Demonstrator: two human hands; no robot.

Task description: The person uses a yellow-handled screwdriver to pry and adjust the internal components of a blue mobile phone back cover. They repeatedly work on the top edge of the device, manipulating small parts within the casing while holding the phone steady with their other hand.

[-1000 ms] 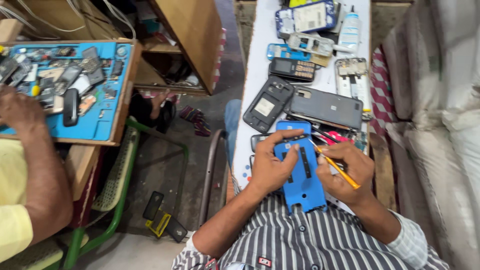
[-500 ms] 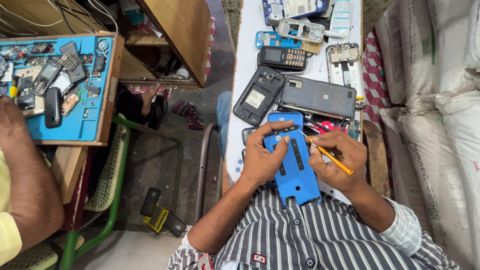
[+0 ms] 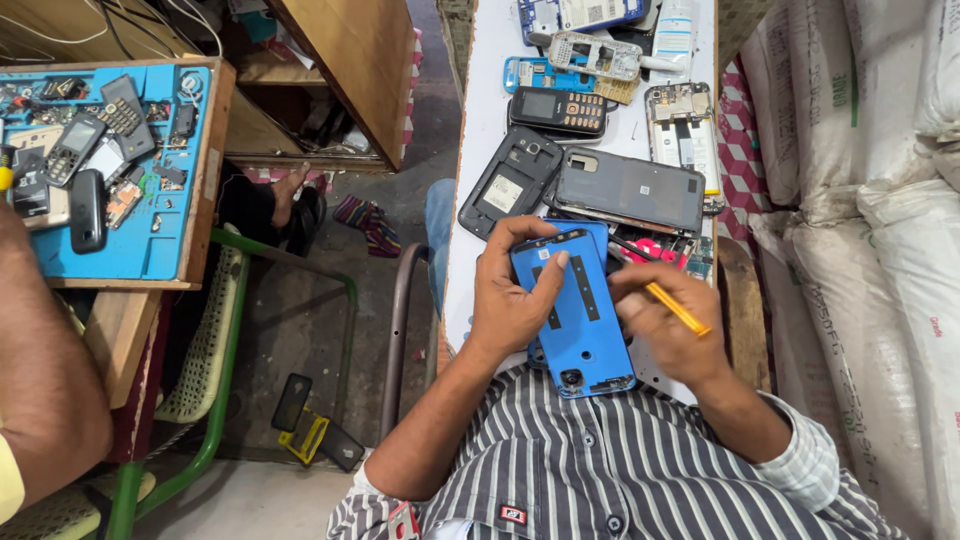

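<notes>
Blue phone back cover (image 3: 580, 310) sits between our two hands, inner side up, over the near end of the white table (image 3: 480, 130). Left hand (image 3: 510, 295) grasps its left edge, thumb curled onto the top edge, one fingertip on the inner face. Right hand (image 3: 665, 330) is just beside the cover's right edge, clenched round a yellow tool (image 3: 678, 308); tool tip is hidden behind the fingers, so contact w/ the cover can't be told. Cover's camera-hole end points toward our striped shirt (image 3: 620, 470).

Edges/room: table is narrow. Just beyond the cover lie a grey back cover (image 3: 630, 190) and a black phone shell (image 3: 510, 185), both near our fingers. Farther up: black keypad phone (image 3: 558, 110), bare phone frame (image 3: 683, 125). Bare white strip runs along table's left edge. Right side closed in by white sacks (image 3: 870, 200). Left of table: gap down to the floor, metal chair frame (image 3: 395, 330).

Hidden/unclear: pink and dark parts (image 3: 660, 250) under the right hand, partly covered, kind unclear. Table's far end is cut off at the top. Another person's arm (image 3: 45, 380) at the left, beside a blue tray (image 3: 160, 200) of phones; that hand is out of view.
</notes>
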